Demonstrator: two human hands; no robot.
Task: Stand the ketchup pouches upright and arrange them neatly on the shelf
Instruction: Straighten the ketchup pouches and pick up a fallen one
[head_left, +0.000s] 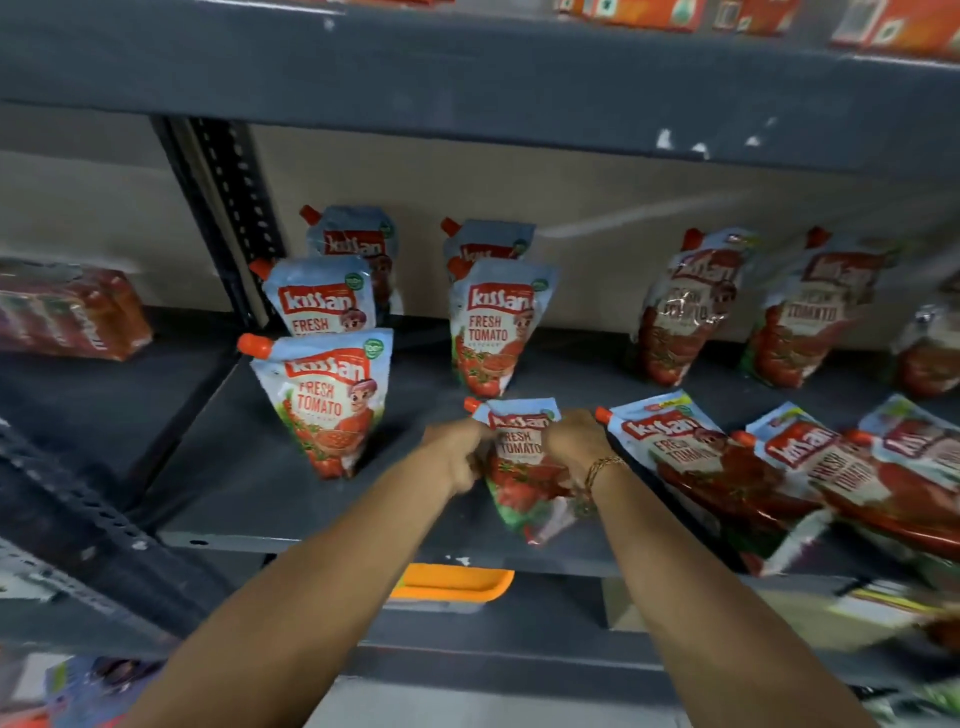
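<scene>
Red ketchup pouch (522, 467) at the shelf (234, 467) edge, gripped by left hand (457, 457) and right hand (576, 447).

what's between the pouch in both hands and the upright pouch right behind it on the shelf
Nothing: in the head view, only bare grey shelf separates the held pouch from the upright pouch behind it. The left hand and right hand grip its sides.
</scene>
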